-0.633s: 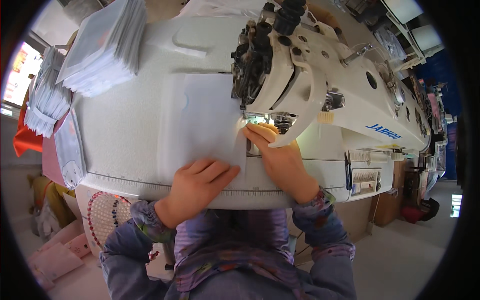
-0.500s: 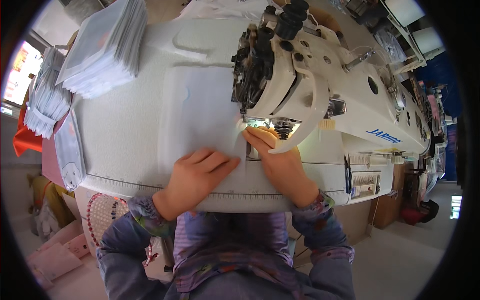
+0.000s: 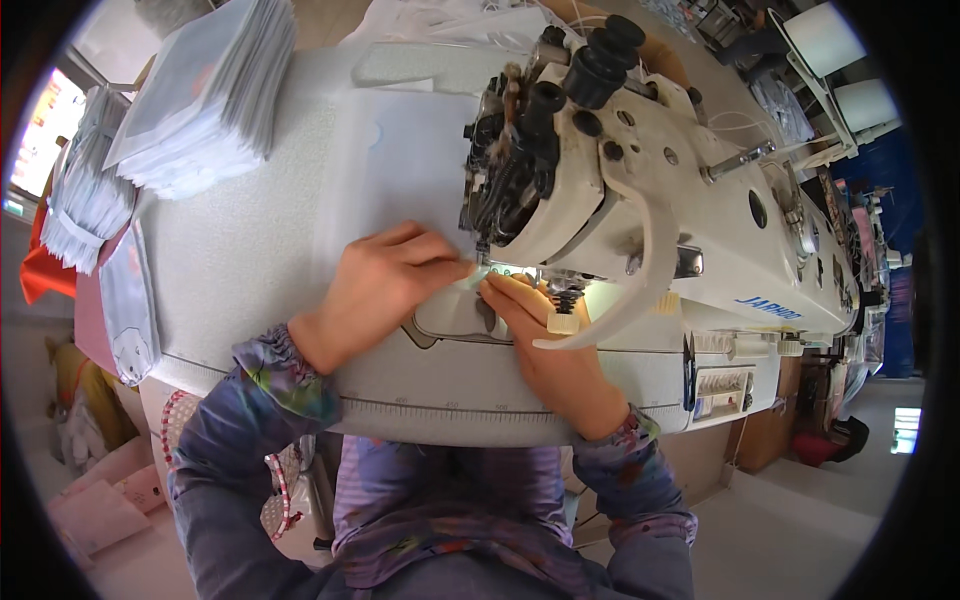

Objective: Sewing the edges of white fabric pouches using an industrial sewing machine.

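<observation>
A thin white sheet (image 3: 400, 170), partly see-through, lies flat on the sewing machine's bed, left of the needle area. At its near right corner, by the presser foot, my left hand (image 3: 385, 285) pinches the edge between thumb and fingers. My right hand (image 3: 555, 355) reaches under the white sewing machine's (image 3: 640, 180) head, fingers pressed together, tips close to the lit needle area. What those fingertips hold, if anything, is hidden. A metal plate (image 3: 450, 318) shows in the bed between my hands.
At the back left stands a thick stack of white sheets (image 3: 205, 100), with a tied bundle (image 3: 85, 185) beside it. Black scissors (image 3: 689, 370) and a small parts tray (image 3: 722, 390) sit at the right. White thread cones (image 3: 820, 40) are at the upper right.
The white sheet has slid away from me, toward the back. My left hand has moved forward, its fingertips now at the presser foot. My right hand stays near the needle.
</observation>
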`<act>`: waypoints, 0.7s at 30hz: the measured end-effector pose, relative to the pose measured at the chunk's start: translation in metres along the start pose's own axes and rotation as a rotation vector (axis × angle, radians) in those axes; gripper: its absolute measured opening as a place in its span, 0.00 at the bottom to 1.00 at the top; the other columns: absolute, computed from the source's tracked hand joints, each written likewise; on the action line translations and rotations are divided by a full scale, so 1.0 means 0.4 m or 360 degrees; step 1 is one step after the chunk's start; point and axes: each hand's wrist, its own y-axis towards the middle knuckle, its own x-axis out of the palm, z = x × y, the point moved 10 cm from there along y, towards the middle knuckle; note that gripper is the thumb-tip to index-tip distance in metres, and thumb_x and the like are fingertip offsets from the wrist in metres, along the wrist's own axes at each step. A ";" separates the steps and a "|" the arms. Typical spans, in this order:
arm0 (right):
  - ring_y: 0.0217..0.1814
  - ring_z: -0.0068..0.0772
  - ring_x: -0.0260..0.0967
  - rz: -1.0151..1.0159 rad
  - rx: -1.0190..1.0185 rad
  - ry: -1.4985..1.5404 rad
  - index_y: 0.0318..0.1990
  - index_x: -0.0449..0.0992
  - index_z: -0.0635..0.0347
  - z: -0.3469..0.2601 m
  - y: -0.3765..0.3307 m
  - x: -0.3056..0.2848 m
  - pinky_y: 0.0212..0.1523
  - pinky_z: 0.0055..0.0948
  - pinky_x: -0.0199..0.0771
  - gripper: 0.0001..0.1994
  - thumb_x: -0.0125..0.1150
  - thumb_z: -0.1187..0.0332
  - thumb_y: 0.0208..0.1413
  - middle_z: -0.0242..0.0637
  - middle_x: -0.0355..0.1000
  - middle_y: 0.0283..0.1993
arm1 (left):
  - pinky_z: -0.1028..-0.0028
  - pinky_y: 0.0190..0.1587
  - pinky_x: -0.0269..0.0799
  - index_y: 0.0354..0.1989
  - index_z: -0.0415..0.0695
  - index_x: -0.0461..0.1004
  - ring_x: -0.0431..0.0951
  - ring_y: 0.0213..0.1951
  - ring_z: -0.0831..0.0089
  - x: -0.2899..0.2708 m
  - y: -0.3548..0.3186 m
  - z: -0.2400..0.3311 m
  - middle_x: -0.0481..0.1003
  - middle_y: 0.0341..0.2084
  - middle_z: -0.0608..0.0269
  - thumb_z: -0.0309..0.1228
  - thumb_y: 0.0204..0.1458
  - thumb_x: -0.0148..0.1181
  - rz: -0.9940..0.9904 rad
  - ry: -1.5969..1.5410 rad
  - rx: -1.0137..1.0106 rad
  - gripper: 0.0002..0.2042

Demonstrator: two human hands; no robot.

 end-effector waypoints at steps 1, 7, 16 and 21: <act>0.65 0.47 0.75 -0.0005 -0.0002 -0.0004 0.62 0.80 0.60 0.001 0.000 0.002 0.61 0.45 0.75 0.26 0.58 0.83 0.54 0.38 0.76 0.64 | 0.70 0.40 0.81 0.43 0.51 0.86 0.81 0.41 0.69 0.000 0.003 -0.001 0.78 0.36 0.73 0.29 0.46 0.63 0.0012 0.0003 -0.0001 0.15; 0.63 0.49 0.75 0.0039 0.0007 -0.0009 0.61 0.81 0.60 0.000 -0.001 -0.002 0.61 0.44 0.75 0.26 0.58 0.83 0.54 0.39 0.76 0.64 | 0.66 0.42 0.81 0.43 0.49 0.86 0.81 0.41 0.65 -0.027 0.049 -0.022 0.80 0.38 0.70 0.26 0.50 0.65 -0.0106 -0.0054 -0.0038 0.12; 0.61 0.50 0.77 0.0083 -0.0022 -0.0021 0.61 0.81 0.61 -0.004 -0.003 0.000 0.58 0.44 0.78 0.26 0.57 0.84 0.53 0.39 0.77 0.62 | 0.51 0.67 0.68 0.50 0.45 0.82 0.74 0.65 0.56 0.057 0.061 -0.151 0.78 0.58 0.60 0.30 0.63 0.63 -0.0301 -0.0210 0.0051 0.09; 0.60 0.52 0.76 0.0052 0.0190 0.0100 0.61 0.80 0.59 0.029 -0.018 0.007 0.58 0.47 0.76 0.27 0.57 0.85 0.52 0.43 0.76 0.61 | 0.53 0.66 0.70 0.59 0.55 0.80 0.75 0.64 0.58 0.018 0.025 -0.086 0.76 0.62 0.64 0.34 0.62 0.64 -0.0289 0.0157 -0.0129 0.16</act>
